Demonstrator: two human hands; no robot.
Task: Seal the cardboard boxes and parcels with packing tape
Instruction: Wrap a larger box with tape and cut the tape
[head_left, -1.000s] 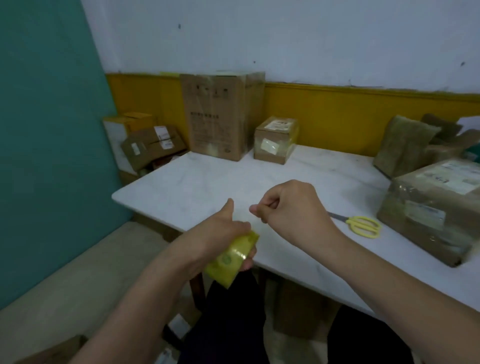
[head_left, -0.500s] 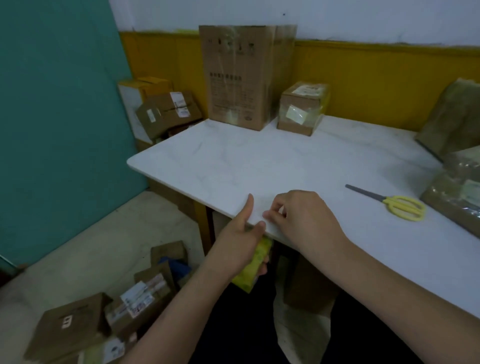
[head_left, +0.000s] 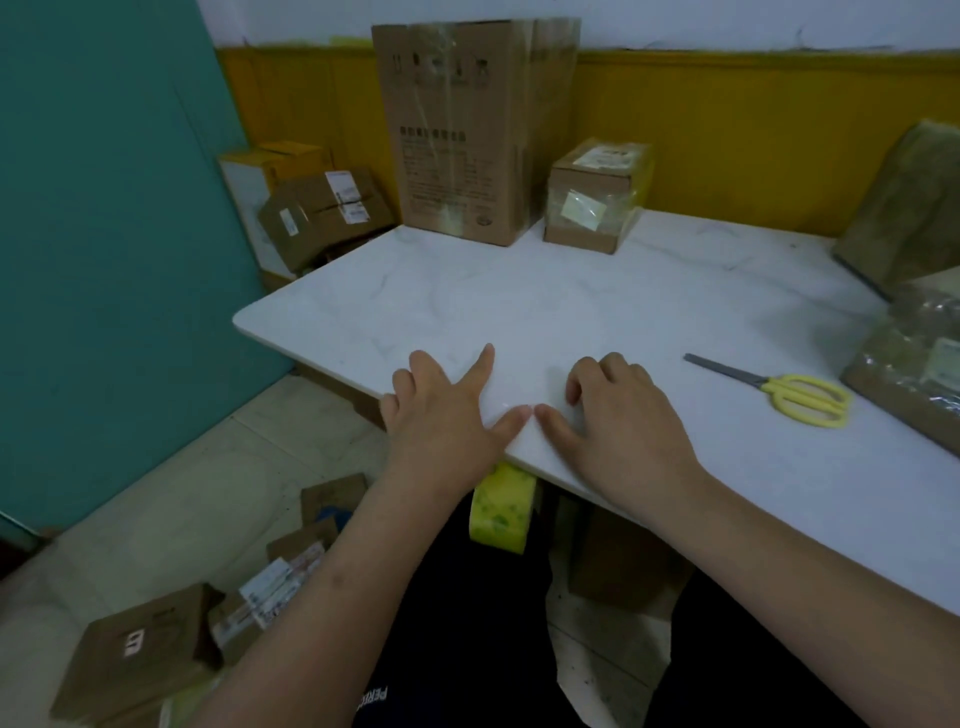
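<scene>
Both hands flat on tabletop (head_left: 571, 312) edge, fingers (head_left: 480, 366) spread, holding nothing; tape roll (head_left: 501, 506) hangs just under the edge below left hand (head_left: 441, 415), nearer it than right hand (head_left: 618, 415).

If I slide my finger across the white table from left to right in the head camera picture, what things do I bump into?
Left hand → right hand → yellow scissors → plastic-wrapped parcel at the right edge. That is along the near side of the table; the boxes at the back are left out.
</scene>
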